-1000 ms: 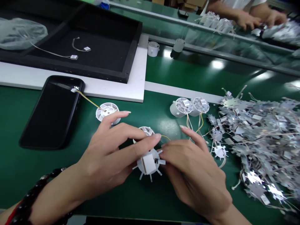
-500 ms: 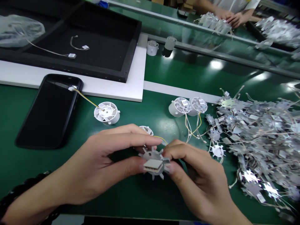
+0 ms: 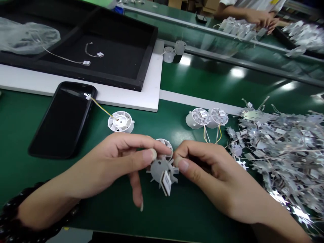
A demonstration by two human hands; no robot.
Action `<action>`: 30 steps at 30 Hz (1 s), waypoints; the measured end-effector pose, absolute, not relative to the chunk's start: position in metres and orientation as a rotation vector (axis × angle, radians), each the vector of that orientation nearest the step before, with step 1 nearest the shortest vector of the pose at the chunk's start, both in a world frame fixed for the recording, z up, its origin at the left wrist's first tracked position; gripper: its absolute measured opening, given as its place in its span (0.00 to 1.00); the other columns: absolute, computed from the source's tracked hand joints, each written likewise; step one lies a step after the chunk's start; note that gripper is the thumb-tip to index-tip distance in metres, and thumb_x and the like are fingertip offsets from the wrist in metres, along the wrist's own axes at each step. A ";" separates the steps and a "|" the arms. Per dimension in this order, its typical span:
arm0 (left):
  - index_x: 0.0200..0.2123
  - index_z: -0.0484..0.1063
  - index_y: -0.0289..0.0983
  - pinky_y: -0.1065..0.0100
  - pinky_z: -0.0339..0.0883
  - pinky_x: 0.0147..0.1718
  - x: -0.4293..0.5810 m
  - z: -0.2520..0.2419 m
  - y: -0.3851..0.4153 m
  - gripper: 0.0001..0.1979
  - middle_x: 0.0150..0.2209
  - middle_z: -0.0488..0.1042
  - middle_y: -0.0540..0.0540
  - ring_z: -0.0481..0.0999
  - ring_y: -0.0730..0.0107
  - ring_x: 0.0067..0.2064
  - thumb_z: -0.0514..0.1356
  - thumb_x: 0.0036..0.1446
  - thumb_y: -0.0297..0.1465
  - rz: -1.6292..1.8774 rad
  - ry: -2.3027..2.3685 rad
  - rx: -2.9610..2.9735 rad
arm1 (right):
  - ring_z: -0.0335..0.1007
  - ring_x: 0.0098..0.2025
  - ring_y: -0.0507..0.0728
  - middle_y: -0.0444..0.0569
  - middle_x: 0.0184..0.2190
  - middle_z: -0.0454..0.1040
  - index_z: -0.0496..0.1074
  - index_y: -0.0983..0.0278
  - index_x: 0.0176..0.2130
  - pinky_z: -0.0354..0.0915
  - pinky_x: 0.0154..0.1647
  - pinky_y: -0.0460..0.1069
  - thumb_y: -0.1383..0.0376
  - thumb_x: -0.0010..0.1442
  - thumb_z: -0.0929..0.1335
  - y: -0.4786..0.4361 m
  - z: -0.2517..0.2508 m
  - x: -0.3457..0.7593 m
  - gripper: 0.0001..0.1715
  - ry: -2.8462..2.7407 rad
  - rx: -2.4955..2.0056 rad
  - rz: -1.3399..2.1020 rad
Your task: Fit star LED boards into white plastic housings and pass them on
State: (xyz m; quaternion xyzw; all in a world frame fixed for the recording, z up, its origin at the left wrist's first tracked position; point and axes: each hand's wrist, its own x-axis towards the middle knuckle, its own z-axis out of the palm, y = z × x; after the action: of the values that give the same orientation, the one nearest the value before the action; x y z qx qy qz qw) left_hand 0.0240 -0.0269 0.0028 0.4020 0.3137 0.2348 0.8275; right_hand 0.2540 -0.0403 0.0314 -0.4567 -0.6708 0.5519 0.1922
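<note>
My left grip (image 3: 108,165) is almost closed, pinching the rim of a grey spiked disc (image 3: 158,170) that carries a tilted white block (image 3: 166,183); my right grip (image 3: 210,172) is almost closed too, pinching the disc's opposite side; the disc sits between them, towards the front of the desk (image 3: 32,179), though I can't tell whether it touches the surface; a white vented housing (image 3: 165,145) lies just behind it, partly hidden by my left fingers (image 3: 152,154); another housing (image 3: 120,122) stands to the left, its yellow wire (image 3: 101,108) running to a black phone (image 3: 62,119); two more housings (image 3: 204,118) sit to the right, beside a tangled heap of spiked discs (image 3: 278,145); a co-worker's hands (image 3: 260,20) work across the far belt (image 3: 227,37).
</note>
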 end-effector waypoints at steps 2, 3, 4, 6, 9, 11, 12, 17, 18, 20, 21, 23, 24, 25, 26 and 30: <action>0.49 0.80 0.47 0.77 0.79 0.29 0.025 0.001 -0.027 0.15 0.41 0.81 0.49 0.82 0.74 0.27 0.69 0.59 0.42 0.520 0.640 0.811 | 0.55 0.23 0.48 0.38 0.22 0.62 0.66 0.61 0.30 0.52 0.21 0.43 0.60 0.72 0.63 -0.039 0.030 0.253 0.17 -1.892 -1.314 1.487; 0.50 0.79 0.47 0.75 0.80 0.30 0.025 0.000 -0.027 0.17 0.41 0.81 0.48 0.82 0.74 0.28 0.71 0.57 0.41 0.530 0.624 0.787 | 0.56 0.23 0.48 0.39 0.22 0.63 0.67 0.61 0.31 0.53 0.21 0.43 0.60 0.72 0.63 -0.039 0.030 0.253 0.17 -1.899 -1.327 1.460; 0.50 0.79 0.46 0.75 0.80 0.29 0.026 0.000 -0.026 0.19 0.41 0.81 0.48 0.81 0.75 0.28 0.73 0.55 0.38 0.534 0.609 0.767 | 0.56 0.23 0.48 0.39 0.22 0.63 0.67 0.61 0.31 0.53 0.21 0.43 0.61 0.72 0.63 -0.039 0.029 0.253 0.16 -1.908 -1.338 1.438; 0.49 0.79 0.46 0.78 0.78 0.26 0.028 0.000 -0.026 0.17 0.41 0.81 0.49 0.80 0.77 0.25 0.72 0.56 0.33 0.527 0.625 0.751 | 0.56 0.22 0.48 0.39 0.22 0.64 0.69 0.61 0.32 0.53 0.21 0.43 0.61 0.71 0.63 -0.039 0.028 0.253 0.15 -1.916 -1.355 1.412; 0.47 0.80 0.46 0.81 0.76 0.25 0.028 0.002 -0.025 0.13 0.36 0.82 0.52 0.79 0.79 0.23 0.68 0.60 0.26 0.544 0.689 0.820 | 0.57 0.22 0.48 0.40 0.21 0.65 0.71 0.61 0.32 0.53 0.20 0.43 0.61 0.71 0.64 -0.038 0.026 0.254 0.15 -1.887 -1.357 1.390; 0.47 0.80 0.46 0.83 0.75 0.24 0.027 0.002 -0.024 0.13 0.32 0.81 0.54 0.79 0.78 0.22 0.66 0.61 0.24 0.567 0.727 0.891 | 0.57 0.22 0.48 0.40 0.21 0.65 0.71 0.61 0.32 0.54 0.20 0.43 0.61 0.71 0.64 -0.037 0.026 0.255 0.15 -1.859 -1.348 1.388; 0.46 0.80 0.46 0.84 0.74 0.24 0.027 0.003 -0.024 0.14 0.30 0.81 0.54 0.79 0.78 0.22 0.66 0.61 0.23 0.574 0.737 0.919 | 0.57 0.22 0.48 0.41 0.22 0.65 0.72 0.62 0.31 0.54 0.20 0.43 0.61 0.70 0.64 -0.036 0.026 0.256 0.16 -1.844 -1.340 1.403; 0.46 0.80 0.45 0.81 0.76 0.25 0.028 0.001 -0.023 0.13 0.29 0.80 0.53 0.79 0.76 0.24 0.66 0.59 0.25 0.599 0.786 1.013 | 0.53 0.21 0.48 0.40 0.20 0.61 0.74 0.63 0.30 0.51 0.18 0.44 0.50 0.66 0.68 -0.033 0.027 0.258 0.22 -1.703 -1.308 1.643; 0.45 0.80 0.44 0.80 0.76 0.26 0.028 0.000 -0.023 0.12 0.29 0.80 0.53 0.79 0.76 0.25 0.66 0.60 0.25 0.603 0.804 1.037 | 0.52 0.21 0.48 0.40 0.20 0.61 0.75 0.63 0.30 0.50 0.17 0.44 0.48 0.65 0.70 -0.033 0.027 0.258 0.22 -1.676 -1.305 1.684; 0.45 0.79 0.43 0.79 0.77 0.25 0.029 0.001 -0.023 0.11 0.29 0.80 0.52 0.80 0.74 0.26 0.66 0.60 0.27 0.641 0.841 1.094 | 0.51 0.20 0.47 0.39 0.19 0.61 0.76 0.63 0.30 0.48 0.16 0.44 0.49 0.62 0.72 -0.032 0.027 0.257 0.21 -1.640 -1.307 1.704; 0.46 0.78 0.43 0.79 0.77 0.25 0.029 0.001 -0.024 0.10 0.30 0.80 0.53 0.79 0.75 0.26 0.66 0.61 0.27 0.682 0.861 1.133 | 0.51 0.20 0.47 0.39 0.19 0.61 0.75 0.63 0.29 0.48 0.16 0.44 0.50 0.62 0.73 -0.032 0.027 0.256 0.20 -1.630 -1.316 1.679; 0.47 0.76 0.45 0.80 0.77 0.26 0.030 0.002 -0.026 0.12 0.36 0.80 0.53 0.80 0.76 0.28 0.66 0.61 0.27 0.802 0.891 1.248 | 0.53 0.21 0.47 0.39 0.19 0.62 0.74 0.63 0.26 0.49 0.17 0.43 0.53 0.63 0.73 -0.031 0.027 0.254 0.19 -1.622 -1.335 1.573; 0.49 0.75 0.46 0.79 0.78 0.28 0.031 0.002 -0.028 0.14 0.40 0.80 0.53 0.81 0.75 0.31 0.67 0.61 0.27 0.862 0.903 1.333 | 0.54 0.21 0.47 0.39 0.19 0.62 0.73 0.63 0.26 0.50 0.18 0.43 0.55 0.64 0.72 -0.031 0.027 0.254 0.19 -1.625 -1.343 1.509; 0.52 0.73 0.48 0.78 0.79 0.32 0.031 0.002 -0.030 0.17 0.44 0.79 0.53 0.82 0.74 0.35 0.67 0.61 0.28 0.904 0.922 1.437 | 0.55 0.22 0.47 0.40 0.19 0.63 0.73 0.63 0.26 0.51 0.18 0.43 0.57 0.65 0.71 -0.031 0.027 0.253 0.19 -1.629 -1.349 1.450; 0.56 0.71 0.48 0.76 0.80 0.36 0.031 0.002 -0.032 0.20 0.48 0.78 0.52 0.82 0.72 0.39 0.67 0.62 0.28 0.937 0.948 1.563 | 0.55 0.22 0.47 0.40 0.20 0.63 0.73 0.63 0.26 0.53 0.19 0.43 0.58 0.66 0.70 -0.030 0.027 0.253 0.18 -1.636 -1.354 1.408; 0.64 0.63 0.47 0.68 0.75 0.53 0.029 -0.006 -0.035 0.25 0.53 0.74 0.46 0.78 0.66 0.51 0.64 0.66 0.30 0.939 1.074 2.260 | 0.57 0.22 0.48 0.40 0.20 0.65 0.74 0.64 0.27 0.54 0.20 0.43 0.59 0.67 0.69 -0.028 0.023 0.252 0.17 -1.697 -1.368 1.350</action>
State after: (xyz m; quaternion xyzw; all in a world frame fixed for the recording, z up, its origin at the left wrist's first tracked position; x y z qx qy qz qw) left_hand 0.0292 -0.0351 -0.0065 0.8225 0.3909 0.3416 0.2323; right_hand 0.2524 -0.0283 0.0232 -0.5113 -0.6344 0.5049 0.2850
